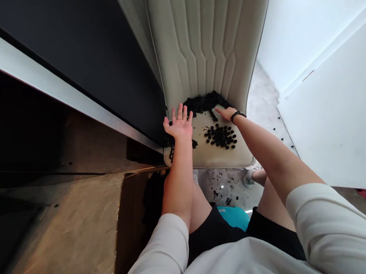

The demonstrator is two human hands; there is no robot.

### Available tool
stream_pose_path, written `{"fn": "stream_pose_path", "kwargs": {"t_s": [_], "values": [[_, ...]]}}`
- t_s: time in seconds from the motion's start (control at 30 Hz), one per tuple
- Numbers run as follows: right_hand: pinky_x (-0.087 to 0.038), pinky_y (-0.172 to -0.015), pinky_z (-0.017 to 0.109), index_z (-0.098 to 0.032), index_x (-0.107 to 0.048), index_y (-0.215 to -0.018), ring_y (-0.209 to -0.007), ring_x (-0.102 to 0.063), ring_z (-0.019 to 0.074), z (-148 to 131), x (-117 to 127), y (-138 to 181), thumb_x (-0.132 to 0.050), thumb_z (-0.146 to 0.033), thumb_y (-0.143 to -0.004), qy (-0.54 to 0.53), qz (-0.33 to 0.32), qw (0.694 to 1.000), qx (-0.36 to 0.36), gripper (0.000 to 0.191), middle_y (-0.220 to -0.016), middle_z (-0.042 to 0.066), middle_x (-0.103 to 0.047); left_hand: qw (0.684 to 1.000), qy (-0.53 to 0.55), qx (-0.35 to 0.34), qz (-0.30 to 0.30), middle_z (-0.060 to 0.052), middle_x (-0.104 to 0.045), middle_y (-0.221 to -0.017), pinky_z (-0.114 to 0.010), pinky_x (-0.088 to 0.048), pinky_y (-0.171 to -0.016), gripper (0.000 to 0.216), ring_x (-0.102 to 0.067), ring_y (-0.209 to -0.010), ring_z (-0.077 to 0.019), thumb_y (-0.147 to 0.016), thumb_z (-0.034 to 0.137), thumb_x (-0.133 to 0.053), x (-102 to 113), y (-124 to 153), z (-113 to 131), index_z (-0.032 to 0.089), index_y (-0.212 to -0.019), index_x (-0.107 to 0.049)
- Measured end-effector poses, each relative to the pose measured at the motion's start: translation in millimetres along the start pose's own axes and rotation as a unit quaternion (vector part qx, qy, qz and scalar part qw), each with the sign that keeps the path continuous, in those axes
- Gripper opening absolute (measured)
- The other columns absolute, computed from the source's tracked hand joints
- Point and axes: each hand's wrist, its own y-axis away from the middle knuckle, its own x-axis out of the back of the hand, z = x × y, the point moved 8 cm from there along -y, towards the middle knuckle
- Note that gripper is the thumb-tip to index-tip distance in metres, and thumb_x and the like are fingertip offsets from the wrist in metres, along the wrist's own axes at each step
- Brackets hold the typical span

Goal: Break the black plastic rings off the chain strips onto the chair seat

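My left hand (180, 124) is palm up over the left side of the chair seat (203, 156), its fingers spread and nothing in it. Toward the seat's back right, my right hand (226, 113) has a finger stretched out to the left. Just beside its fingertips lies a short black strip-like piece (213, 115); I see no grip on it. Behind both hands a heap of black pieces (205, 101) rests against the backrest. In front of my right hand is a cluster of small round black parts (221, 136). More black scraps (171, 148) lie partly hidden behind my left forearm.
The padded backrest (204, 36) rises ahead. A dark panel (104, 67) stands close on the left, with white panels (332, 103) on the right. An open cardboard box (129, 223) holding black material sits at lower left. Black bits (228, 201) litter the floor below the seat.
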Motion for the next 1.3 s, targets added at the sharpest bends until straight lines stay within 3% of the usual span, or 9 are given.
{"fn": "stream_pose_path", "kwargs": {"t_s": [0.1,0.17,0.33,0.53,0.8,0.97,1.13,1.2,1.3], "values": [[-0.054,-0.093,0.039,-0.013,-0.063,-0.126,-0.12,-0.065,0.0359,-39.3,-4.0,11.3,-0.064,-0.081,-0.09,0.079,0.075,0.99,0.086,0.077,-0.124,0.024,-0.069,1.0,-0.002,0.005,-0.011,-0.013,-0.066,-0.15,-0.056,-0.053,-0.113,0.064,-0.058,-0.149,-0.0303,-0.103,0.06,-0.034,0.2,-3.4,-4.7,0.031,-0.159,-0.046],[-0.052,-0.105,0.045,-0.013,-0.06,-0.134,-0.129,-0.063,0.0381,-55.9,-12.9,18.0,-0.073,-0.062,-0.093,0.123,0.088,0.982,0.114,0.065,-0.14,0.027,-0.065,1.0,-0.015,0.011,-0.01,-0.012,-0.064,-0.154,-0.055,-0.053,-0.113,0.063,-0.056,-0.151,-0.0298,-0.103,0.06,-0.034,1.5,-4.9,-8.1,0.032,-0.158,-0.048],[-0.052,-0.11,0.042,-0.013,-0.066,-0.129,-0.128,-0.065,0.0341,-77.2,-12.0,17.8,-0.068,-0.026,-0.097,0.115,0.065,0.979,0.155,0.034,-0.14,0.023,-0.068,0.999,-0.04,0.023,0.007,-0.01,-0.063,-0.157,-0.044,-0.052,-0.115,0.063,-0.055,-0.153,-0.0271,-0.104,0.057,-0.031,4.8,-6.2,-11.4,0.028,-0.153,-0.057],[-0.052,-0.113,0.041,-0.016,-0.072,-0.118,-0.121,-0.065,0.0309,-117.8,56.7,31.9,-0.075,-0.02,-0.094,0.069,0.099,0.963,0.241,0.024,-0.119,0.015,-0.075,0.996,-0.09,0.001,-0.007,-0.009,-0.069,-0.148,-0.039,-0.049,-0.117,0.054,-0.055,-0.152,-0.027,-0.105,0.053,-0.037,-2.2,-5.9,-7.3,0.025,-0.135,-0.072],[-0.049,-0.084,0.028,-0.014,-0.082,-0.106,-0.079,-0.057,0.0142,-192.3,154.1,140.4,-0.09,-0.022,-0.084,0.148,0.122,0.899,0.394,0.024,-0.082,-0.001,-0.068,0.993,-0.116,0.0,-0.014,-0.011,-0.072,-0.141,-0.036,-0.051,-0.112,0.048,-0.059,-0.146,-0.0271,-0.104,0.048,-0.04,-11.2,1.7,-12.4,0.023,-0.124,-0.076],[-0.049,-0.07,0.023,-0.014,-0.083,-0.092,-0.069,-0.059,0.0079,-192.9,211.1,192.6,-0.099,-0.025,-0.071,-0.078,0.117,0.872,0.469,0.028,-0.076,-0.004,-0.072,0.994,-0.111,-0.001,0.0,-0.012,-0.072,-0.14,-0.037,-0.053,-0.108,0.048,-0.062,-0.141,-0.0265,-0.102,0.044,-0.041,-8.9,2.4,-13.4,0.023,-0.129,-0.075],[-0.049,-0.057,0.018,-0.02,-0.083,-0.081,-0.066,-0.065,0.0053,-167.5,256.3,237.9,-0.105,-0.033,-0.061,-0.376,0.043,0.77,0.514,0.033,-0.08,-0.006,-0.078,0.994,-0.111,0.005,0.01,-0.012,-0.073,-0.134,-0.035,-0.054,-0.102,0.048,-0.067,-0.133,-0.0255,-0.101,0.046,-0.042,-5.8,6.6,-14.5,0.023,-0.126,-0.076],[-0.05,-0.057,0.018,-0.024,-0.086,-0.086,-0.066,-0.065,0.0048,-156.4,271.7,255.6,-0.101,-0.031,-0.067,-0.393,0.053,0.752,0.526,0.026,-0.082,-0.008,-0.078,0.993,-0.113,0.008,0.014,-0.013,-0.074,-0.132,-0.032,-0.055,-0.098,0.047,-0.069,-0.128,-0.0244,-0.1,0.046,-0.043,-4.1,8.6,-14.5,0.022,-0.122,-0.076],[-0.058,-0.076,0.018,-0.031,-0.089,-0.102,-0.089,-0.072,0.0084,-144.1,284.9,276.8,-0.099,-0.03,-0.072,-0.308,0.096,0.769,0.551,0.031,-0.097,-0.009,-0.079,0.993,-0.116,0.01,0.02,-0.013,-0.074,-0.128,-0.03,-0.054,-0.092,0.045,-0.071,-0.12,-0.0223,-0.1,0.047,-0.043,-1.4,9.9,-13.5,0.021,-0.114,-0.077]]}}
